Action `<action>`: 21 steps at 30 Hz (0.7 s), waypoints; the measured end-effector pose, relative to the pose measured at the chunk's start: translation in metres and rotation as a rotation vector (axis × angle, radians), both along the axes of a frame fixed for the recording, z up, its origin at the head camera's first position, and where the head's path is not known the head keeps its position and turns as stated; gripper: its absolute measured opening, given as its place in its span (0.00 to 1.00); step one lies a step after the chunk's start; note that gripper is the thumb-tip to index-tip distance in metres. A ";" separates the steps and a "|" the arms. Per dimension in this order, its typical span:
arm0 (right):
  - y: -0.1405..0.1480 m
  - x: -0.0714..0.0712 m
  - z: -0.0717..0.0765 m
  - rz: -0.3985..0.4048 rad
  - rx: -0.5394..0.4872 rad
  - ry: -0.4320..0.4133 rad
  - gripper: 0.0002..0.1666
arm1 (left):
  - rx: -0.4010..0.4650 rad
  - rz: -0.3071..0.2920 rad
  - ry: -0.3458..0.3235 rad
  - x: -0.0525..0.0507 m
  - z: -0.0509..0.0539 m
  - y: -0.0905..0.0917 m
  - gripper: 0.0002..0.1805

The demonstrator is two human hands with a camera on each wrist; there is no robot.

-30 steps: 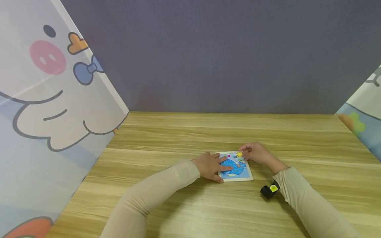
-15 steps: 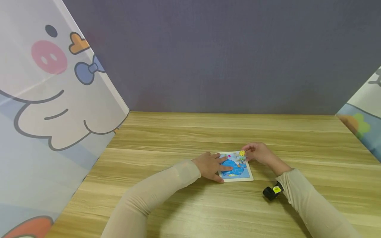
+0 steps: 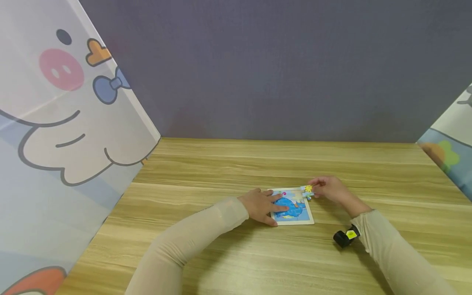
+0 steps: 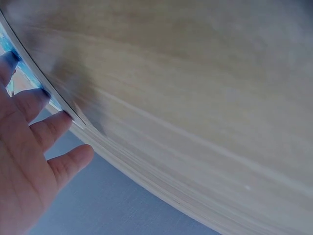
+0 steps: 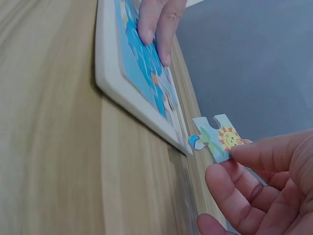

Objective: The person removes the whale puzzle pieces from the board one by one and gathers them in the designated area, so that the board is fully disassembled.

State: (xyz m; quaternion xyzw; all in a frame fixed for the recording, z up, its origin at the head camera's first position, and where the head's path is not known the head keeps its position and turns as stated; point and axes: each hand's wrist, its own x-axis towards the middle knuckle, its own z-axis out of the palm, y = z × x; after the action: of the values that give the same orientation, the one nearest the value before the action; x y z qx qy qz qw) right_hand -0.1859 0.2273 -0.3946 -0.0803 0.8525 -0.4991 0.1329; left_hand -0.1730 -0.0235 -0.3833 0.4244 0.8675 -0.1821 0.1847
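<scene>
A jigsaw puzzle piece [image 5: 217,138] with a smiling sun and a green leaf is pinched between the thumb and fingers of my right hand [image 3: 330,189]. It is held just off the top right corner of a white-framed puzzle board [image 3: 312,219] that shows a blue animal. In the right wrist view a gap shows in that corner of the picture. My left hand [image 3: 259,207] rests on the board's left part with fingers spread, covering some of the picture. The left wrist view shows its fingertips [image 4: 58,122] at the board's edge.
The board lies on a wood-grain table [image 3: 206,172]. Behind stands a dark grey partition [image 3: 273,73], and a cartoon-printed panel [image 3: 73,131] is on the left. A black strap device [image 3: 343,238] hangs at my right wrist.
My right hand has lifted the sun piece out of the board's top right corner and moved right with it, leaving a pale gap. My left hand has stayed in place.
</scene>
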 end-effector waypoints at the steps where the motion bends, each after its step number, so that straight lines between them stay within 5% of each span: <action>1: 0.002 0.000 0.000 -0.003 0.000 0.001 0.18 | 0.000 -0.001 -0.001 0.000 0.000 0.000 0.36; 21: 0.049 0.005 0.007 -0.062 0.054 0.008 0.23 | 0.003 -0.013 0.004 0.002 0.000 -0.002 0.35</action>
State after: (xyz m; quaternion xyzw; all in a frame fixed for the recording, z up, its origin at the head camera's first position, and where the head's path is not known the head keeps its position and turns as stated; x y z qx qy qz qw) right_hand -0.1812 0.2760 -0.3880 -0.0522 0.8683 -0.4794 0.1161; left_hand -0.1715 -0.0251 -0.3830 0.4297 0.8654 -0.1831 0.1812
